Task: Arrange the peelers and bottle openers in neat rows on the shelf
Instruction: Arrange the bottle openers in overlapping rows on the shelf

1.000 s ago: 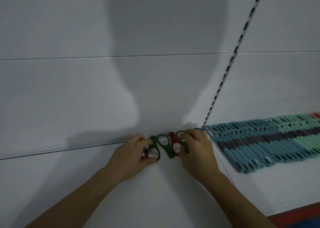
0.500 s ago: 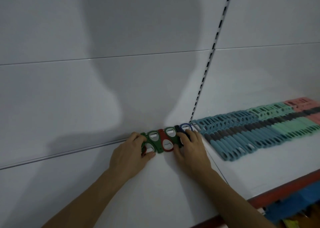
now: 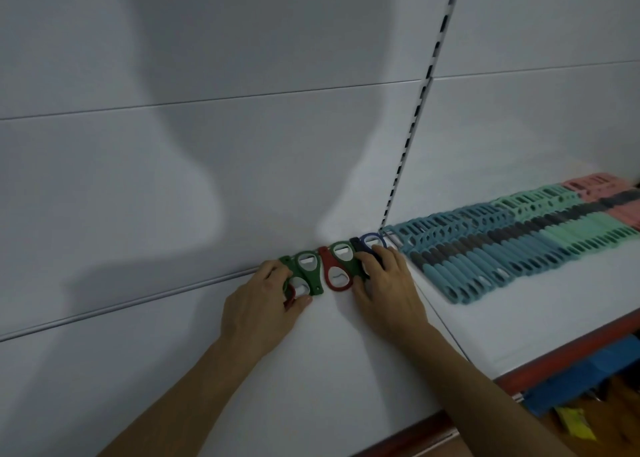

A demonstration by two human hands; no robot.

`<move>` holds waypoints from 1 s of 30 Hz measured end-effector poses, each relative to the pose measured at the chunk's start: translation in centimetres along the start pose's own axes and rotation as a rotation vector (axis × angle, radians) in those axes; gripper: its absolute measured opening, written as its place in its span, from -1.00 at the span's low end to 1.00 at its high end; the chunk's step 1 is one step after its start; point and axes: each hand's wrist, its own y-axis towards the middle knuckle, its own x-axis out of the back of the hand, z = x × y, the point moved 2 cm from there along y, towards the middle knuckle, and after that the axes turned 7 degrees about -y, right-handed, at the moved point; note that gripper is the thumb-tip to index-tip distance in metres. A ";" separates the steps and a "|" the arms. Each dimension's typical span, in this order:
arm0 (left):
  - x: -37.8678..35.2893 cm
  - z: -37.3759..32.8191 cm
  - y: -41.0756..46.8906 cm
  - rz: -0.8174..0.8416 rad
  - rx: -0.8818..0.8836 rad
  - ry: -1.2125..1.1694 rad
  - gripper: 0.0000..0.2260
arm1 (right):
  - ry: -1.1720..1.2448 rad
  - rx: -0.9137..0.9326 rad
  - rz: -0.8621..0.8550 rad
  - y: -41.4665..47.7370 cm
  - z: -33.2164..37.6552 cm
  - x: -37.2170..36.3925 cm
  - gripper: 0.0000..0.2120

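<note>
White back panels with horizontal seams stand behind the white shelf. A slotted vertical upright separates two bays. The shelf's front edge is red. A broad, soft shadow covers the left panels. Blurred blue packaging sits below the edge.

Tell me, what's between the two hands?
In the head view, bottle openers lie between the left hand and right hand: green ones and a red one, side by side.
</note>
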 end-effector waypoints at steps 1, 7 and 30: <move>0.1 0.0 0.0 0.004 -0.003 -0.006 -0.58 | -0.002 0.001 -0.009 0.0 0.0 0.0 -0.62; 0.5 0.5 -0.3 0.023 0.002 -0.051 -0.63 | -0.012 0.002 -0.012 -0.2 0.2 0.2 -0.60; 0.3 0.0 1.0 0.046 -0.030 -0.021 -0.62 | 0.015 0.265 0.128 -1.3 3.5 0.2 -0.52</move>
